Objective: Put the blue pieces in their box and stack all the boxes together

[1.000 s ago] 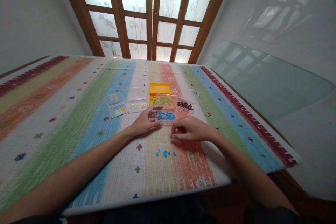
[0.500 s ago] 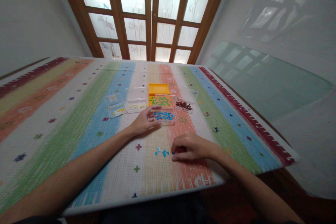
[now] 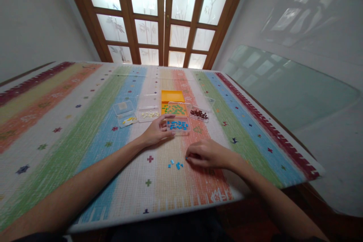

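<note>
My left hand (image 3: 154, 131) grips the left side of a clear plastic box (image 3: 183, 133), thumb in front and fingers behind. Small blue toy bricks (image 3: 177, 125) lie inside it. Closer to me, several loose blue bricks (image 3: 177, 165) rest on the striped tablecloth (image 3: 164, 185). Just right of them, my right hand (image 3: 208, 154) is closed in a pinch. A bit of a small blue brick (image 3: 186, 158) shows at its fingertips; the rest of that piece is hidden.
Behind the held box stands an open yellow box (image 3: 172, 96) with green pieces (image 3: 177, 109). Dark brown pieces (image 3: 198, 114) fill a clear box to the right. Leftward, clear boxes hold cream pieces (image 3: 149, 114) and yellow pieces (image 3: 129, 121). A glass-paned door (image 3: 163, 38) is beyond the table.
My right hand has risen slightly from the cloth with the blue brick at its fingertips. The left hand and its box have stayed in place.
</note>
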Action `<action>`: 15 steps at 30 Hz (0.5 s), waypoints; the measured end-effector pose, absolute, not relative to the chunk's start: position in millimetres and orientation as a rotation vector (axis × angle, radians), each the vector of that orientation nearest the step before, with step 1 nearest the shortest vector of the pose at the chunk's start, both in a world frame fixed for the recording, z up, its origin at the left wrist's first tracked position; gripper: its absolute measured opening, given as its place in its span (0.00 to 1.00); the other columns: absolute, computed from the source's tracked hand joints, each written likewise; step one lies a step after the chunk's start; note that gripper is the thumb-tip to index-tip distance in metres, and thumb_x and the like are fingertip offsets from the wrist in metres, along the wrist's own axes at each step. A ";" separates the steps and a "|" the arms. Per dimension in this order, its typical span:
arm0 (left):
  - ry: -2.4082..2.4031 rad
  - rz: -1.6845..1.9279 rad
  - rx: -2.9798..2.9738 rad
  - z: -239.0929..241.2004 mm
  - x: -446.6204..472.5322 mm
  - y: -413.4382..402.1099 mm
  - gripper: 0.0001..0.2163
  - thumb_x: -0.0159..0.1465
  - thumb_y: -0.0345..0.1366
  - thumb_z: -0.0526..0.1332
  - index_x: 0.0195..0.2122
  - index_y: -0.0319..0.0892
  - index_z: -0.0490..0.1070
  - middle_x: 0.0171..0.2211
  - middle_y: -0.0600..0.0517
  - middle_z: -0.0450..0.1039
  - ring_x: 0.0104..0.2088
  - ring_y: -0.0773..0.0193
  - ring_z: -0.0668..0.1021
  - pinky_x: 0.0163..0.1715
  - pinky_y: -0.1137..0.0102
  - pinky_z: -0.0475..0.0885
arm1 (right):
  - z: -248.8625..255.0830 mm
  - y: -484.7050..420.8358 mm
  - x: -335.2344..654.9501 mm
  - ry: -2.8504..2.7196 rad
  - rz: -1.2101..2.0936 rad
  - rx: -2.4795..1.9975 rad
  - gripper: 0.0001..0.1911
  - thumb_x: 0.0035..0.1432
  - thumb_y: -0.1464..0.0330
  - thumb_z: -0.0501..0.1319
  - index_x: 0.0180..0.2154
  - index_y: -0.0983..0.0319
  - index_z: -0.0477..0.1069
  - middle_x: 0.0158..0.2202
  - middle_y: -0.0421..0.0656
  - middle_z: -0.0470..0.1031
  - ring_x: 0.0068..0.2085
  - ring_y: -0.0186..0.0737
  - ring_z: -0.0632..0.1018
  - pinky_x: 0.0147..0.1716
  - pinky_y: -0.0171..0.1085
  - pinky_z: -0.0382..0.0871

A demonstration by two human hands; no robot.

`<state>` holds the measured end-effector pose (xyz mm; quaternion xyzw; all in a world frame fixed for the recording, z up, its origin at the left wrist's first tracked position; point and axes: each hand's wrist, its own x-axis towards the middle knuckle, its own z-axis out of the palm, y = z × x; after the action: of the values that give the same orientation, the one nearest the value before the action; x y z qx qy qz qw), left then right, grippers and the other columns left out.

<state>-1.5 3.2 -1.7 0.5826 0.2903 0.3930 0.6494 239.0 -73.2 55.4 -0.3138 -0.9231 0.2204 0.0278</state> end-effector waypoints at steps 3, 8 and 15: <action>0.664 0.890 1.330 -0.2 -1.4 2.7 0.30 0.53 0.30 0.74 0.56 0.41 0.67 0.55 0.40 0.75 0.46 0.54 0.83 0.54 0.53 0.76 | 65.6 -58.5 240.8 -2.747 0.521 -0.969 0.10 0.66 0.69 0.57 0.38 0.63 0.77 0.29 0.41 0.78 0.28 0.34 0.72 0.31 0.34 0.60; 0.639 0.897 1.331 -1.1 -1.7 3.8 0.31 0.52 0.30 0.75 0.56 0.41 0.68 0.54 0.40 0.75 0.48 0.53 0.83 0.54 0.52 0.76 | 72.8 -19.7 238.4 -2.611 0.348 -1.077 0.08 0.63 0.70 0.58 0.37 0.62 0.77 0.24 0.38 0.73 0.25 0.33 0.68 0.30 0.34 0.56; 0.633 0.907 1.290 -4.4 -1.0 4.4 0.31 0.51 0.28 0.75 0.56 0.41 0.68 0.51 0.43 0.77 0.47 0.56 0.82 0.54 0.54 0.75 | 59.3 11.7 223.5 -2.661 0.249 -1.292 0.08 0.61 0.70 0.61 0.37 0.62 0.79 0.27 0.42 0.76 0.28 0.35 0.70 0.31 0.34 0.54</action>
<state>-1.0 4.4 -4.4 0.5703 0.2797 0.4010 0.6601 223.5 11.7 59.3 -0.4335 -0.8931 0.0837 0.0866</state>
